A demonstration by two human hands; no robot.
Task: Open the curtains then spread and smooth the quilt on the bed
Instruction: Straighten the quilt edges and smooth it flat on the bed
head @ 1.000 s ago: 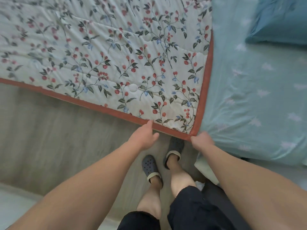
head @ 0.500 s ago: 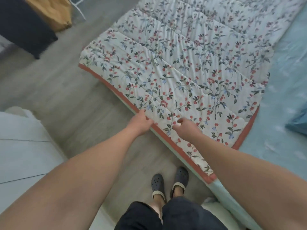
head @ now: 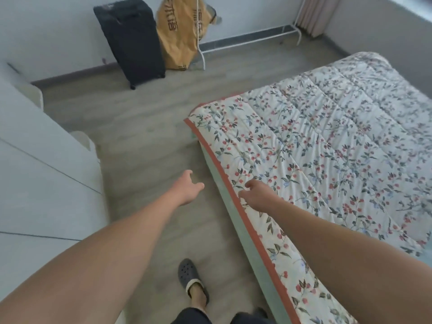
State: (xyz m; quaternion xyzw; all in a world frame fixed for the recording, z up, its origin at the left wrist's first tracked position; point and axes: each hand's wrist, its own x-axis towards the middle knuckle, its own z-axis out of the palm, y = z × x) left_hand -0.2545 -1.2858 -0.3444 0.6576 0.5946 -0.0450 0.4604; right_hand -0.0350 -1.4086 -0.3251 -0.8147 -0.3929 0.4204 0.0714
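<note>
Grey clog (head: 189, 275) on one foot stands on the wood floor (head: 149, 141) beside the bed (head: 228, 206). Both hands hold nothing, fingers loosely spread: the left hand (head: 187, 189) hangs over the floor just off the bed's near side edge, the right hand (head: 257, 195) over the quilt's (head: 327, 146) red-trimmed border at that edge. The floral quilt lies spread to the bed's far corner. Beyond, a black suitcase (head: 132, 40) and yellow bag (head: 180, 31) stand against the wall.

A bare strip of floor (head: 149, 160) runs between the white cabinet (head: 42, 174) on the left and the bed (head: 218, 183) on the right. Far off, a black suitcase (head: 131, 40), a yellow bag (head: 180, 31) and a white rack (head: 252, 36) line the wall.
</note>
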